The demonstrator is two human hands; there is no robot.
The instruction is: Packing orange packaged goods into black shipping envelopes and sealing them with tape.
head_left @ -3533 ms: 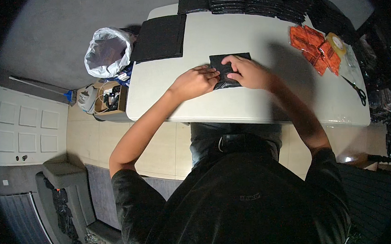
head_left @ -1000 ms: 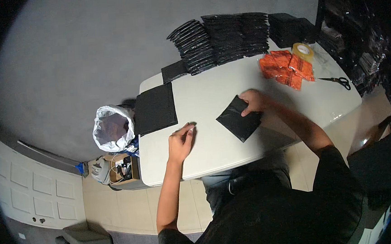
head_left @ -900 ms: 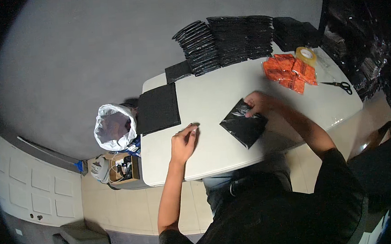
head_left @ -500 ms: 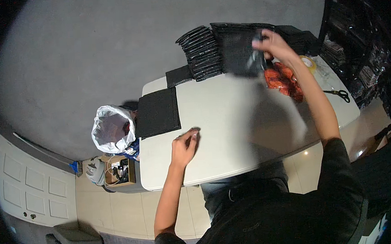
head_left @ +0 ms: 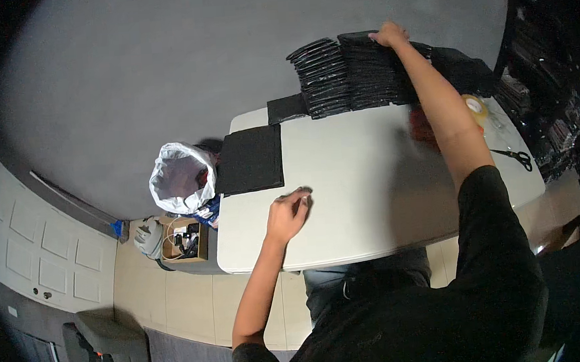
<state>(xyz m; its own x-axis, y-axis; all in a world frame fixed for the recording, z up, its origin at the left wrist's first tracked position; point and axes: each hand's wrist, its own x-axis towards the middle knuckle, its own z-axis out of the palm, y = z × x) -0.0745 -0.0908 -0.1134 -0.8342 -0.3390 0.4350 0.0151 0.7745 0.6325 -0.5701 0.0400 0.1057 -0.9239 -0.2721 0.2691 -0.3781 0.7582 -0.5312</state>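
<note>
Since the earlier frame, our right hand [head_left: 389,34] has carried the black pouch from the table [head_left: 365,196] to the top of the tall stack of black pouches [head_left: 370,71] at the far edge; its fingers lie flat on the pouch. Our left hand [head_left: 289,211] rests on the table, loosely curled, holding nothing. Beside the table, a white-lined bin [head_left: 177,179] holds scraps, and a cardboard box [head_left: 185,239] holds dark cables.

Black pouch stacks [head_left: 356,69]: flat, glossy, in rows along desk [head_left: 372,195] far edge.
Flat black pouches [head_left: 250,159]: square pile, desk's left end.
Orange packets [head_left: 422,126]: mostly hidden behind right forearm.
Cardboard box [head_left: 185,239]: floor, left of desk.
</note>
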